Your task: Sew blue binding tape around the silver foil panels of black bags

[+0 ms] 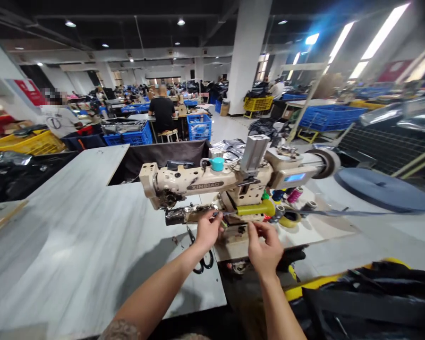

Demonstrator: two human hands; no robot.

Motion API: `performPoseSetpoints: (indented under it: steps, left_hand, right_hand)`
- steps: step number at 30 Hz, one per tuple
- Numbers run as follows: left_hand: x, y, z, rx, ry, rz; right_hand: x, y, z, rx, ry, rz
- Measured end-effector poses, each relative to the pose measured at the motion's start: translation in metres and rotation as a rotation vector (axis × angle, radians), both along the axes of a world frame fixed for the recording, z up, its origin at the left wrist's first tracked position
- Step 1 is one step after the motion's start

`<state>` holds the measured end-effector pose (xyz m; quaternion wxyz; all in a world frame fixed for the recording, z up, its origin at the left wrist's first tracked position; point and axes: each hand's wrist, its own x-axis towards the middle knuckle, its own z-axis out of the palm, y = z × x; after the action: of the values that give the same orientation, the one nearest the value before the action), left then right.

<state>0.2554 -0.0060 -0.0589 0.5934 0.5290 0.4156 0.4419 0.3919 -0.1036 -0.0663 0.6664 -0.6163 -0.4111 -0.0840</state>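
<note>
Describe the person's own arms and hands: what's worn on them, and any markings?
The left hand and right hand are bare, without gloves. No sleeves show on either forearm. The left forearm has a dark tattoo near the frame's bottom edge, too cut off to read.

And there it is, right on the arm of the cream sewing machine (pixel 170 177): XINBIAO, in capitals on a long badge (pixel 205 185), the one word reading cleanly in this shot! Over at 3 o'clock from that badge, a small lit blue display (pixel 293 177) glows on the machine's housing, but whatever it shows is too small to call. Up at 10 o'clock in the view, a red sign (pixel 30 92) with pale lettering, too blurred to read. Across at 2 o'clock, another red sign (pixel 393 71), nothing legible there either. A co-worker's white shirt (pixel 58 120) carries a dark mark, also unreadable
</note>
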Motion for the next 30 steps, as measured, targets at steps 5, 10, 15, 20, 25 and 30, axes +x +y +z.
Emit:
performPoseSetpoints:
  steps: [5,10,15,20,25,30]
  left_hand:
    - [-0.047,0.003,-0.008,0.065,-0.042,0.105]
    - [-0.084,-0.001,-0.013,0.064,-0.072,0.121]
    - [-0.114,-0.002,-0.022,0.019,-0.087,0.152]
    - [-0.141,0.0,-0.034,0.043,-0.114,0.256]
    - [-0.162,0.009,-0.041,0.069,-0.085,0.25]
    - [-0.172,0.014,-0.045,0.166,0.064,0.175]
  right_hand:
    - [-0.036,0.025,0.035,-0.166,-0.607,0.31]
    - [-0.063,0.059,0.045,-0.616,-0.847,0.447]
    - [-0.089,0.076,0.055,-0.989,-0.865,0.551]
    - [-0.11,0.091,0.06,-0.968,-0.875,0.689]
    - [-0.111,0.1,0.052,-0.966,-0.871,0.705]
    - [-0.106,0.106,0.05,-1.001,-0.85,0.564]
